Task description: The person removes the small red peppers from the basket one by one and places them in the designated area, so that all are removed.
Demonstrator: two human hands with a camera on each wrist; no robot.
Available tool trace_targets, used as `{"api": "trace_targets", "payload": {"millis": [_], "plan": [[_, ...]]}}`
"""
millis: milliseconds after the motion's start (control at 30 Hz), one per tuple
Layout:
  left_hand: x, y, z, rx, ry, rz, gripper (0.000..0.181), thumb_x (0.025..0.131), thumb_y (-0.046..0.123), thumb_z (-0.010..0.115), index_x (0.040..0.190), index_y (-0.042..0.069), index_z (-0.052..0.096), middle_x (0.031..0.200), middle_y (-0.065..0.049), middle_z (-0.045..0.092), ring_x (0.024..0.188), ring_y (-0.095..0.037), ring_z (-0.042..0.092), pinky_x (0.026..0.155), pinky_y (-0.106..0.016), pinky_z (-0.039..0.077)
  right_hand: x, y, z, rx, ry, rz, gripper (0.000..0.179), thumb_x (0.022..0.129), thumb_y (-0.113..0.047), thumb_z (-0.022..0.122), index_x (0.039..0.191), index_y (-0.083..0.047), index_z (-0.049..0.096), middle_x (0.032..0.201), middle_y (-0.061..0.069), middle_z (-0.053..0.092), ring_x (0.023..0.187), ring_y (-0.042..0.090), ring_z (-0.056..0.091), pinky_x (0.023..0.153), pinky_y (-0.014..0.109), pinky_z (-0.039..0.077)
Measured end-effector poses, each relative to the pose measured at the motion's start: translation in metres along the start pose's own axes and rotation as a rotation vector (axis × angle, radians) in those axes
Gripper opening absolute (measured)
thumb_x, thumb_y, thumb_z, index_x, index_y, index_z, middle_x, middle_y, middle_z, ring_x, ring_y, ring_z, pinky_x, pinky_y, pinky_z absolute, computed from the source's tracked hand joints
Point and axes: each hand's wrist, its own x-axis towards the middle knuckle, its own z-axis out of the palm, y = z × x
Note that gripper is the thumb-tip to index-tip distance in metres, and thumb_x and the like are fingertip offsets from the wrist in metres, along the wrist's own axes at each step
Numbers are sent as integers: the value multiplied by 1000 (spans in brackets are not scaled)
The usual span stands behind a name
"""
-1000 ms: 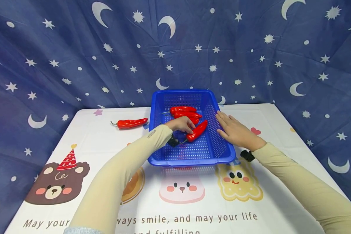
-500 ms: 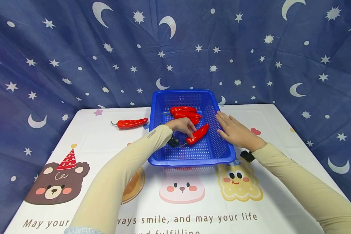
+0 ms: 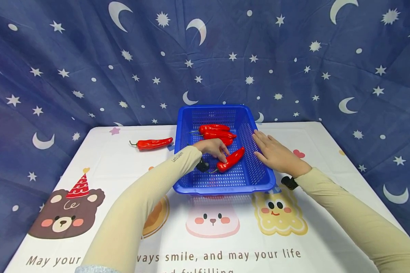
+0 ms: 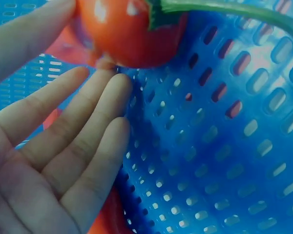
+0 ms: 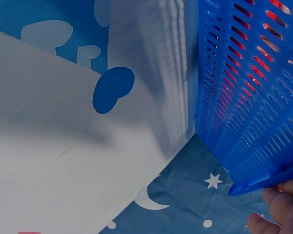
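Left hand (image 3: 213, 146) pinches a red pepper (image 3: 231, 160) in the blue basket (image 3: 222, 189), partly blocking sight of the peppers behind (image 3: 220, 134); right hand (image 3: 276, 153), fingers straight, rests against the basket; a loose pepper (image 3: 153, 144) lies leftward on the bench (image 3: 106, 155)

The red pepper (image 3: 230, 160) at my left hand (image 3: 214, 147) shone glossy and smooth, as did the peppers (image 3: 218, 134) on its far side, in a basket (image 3: 225, 189) of smooth blue plastic with a soft sheen. My pale sleeves (image 3: 140, 197) were matt, stretchy-looking cloth, a fuzzy grey cuff (image 3: 97, 269) showing at near left. A smooth white tablecloth (image 3: 328, 246), faintly shiny, spread below; a matt blue cloth curtain (image 3: 225, 34) hung at the far side.
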Motion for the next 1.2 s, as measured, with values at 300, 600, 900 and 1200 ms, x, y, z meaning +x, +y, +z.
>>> {"api": "trace_targets", "payload": {"millis": [300,600,900,1200], "plan": [[18,-16,4,34,-54,-5,44,78,18,77,118,6,64,107,-7,71,90,-7,60,85,-26,51,-1,1,2,8,6,-2,64,98,-30,40,146,6,18,155,24,14,144,39,16,116,55,14],[34,-23,4,12,-90,-20,42,74,18,80,112,8,66,92,1,68,84,-5,56,84,-24,51,-1,0,2,12,7,1,64,98,-30,40,146,6,18,155,23,14,144,38,16,116,55,15],[-14,13,1,74,-154,-60,39,82,11,72,118,0,62,88,3,60,80,-4,52,86,-22,50,-1,0,1,11,4,0,64,99,-30,40,146,6,18,155,24,14,144,38,15,116,55,14],[-1,0,3,22,-163,-31,40,80,10,73,117,-2,60,86,3,57,73,-2,51,69,-12,48,0,1,1,3,4,0,64,98,-29,41,146,7,19,155,24,14,144,38,16,116,55,16]]}}
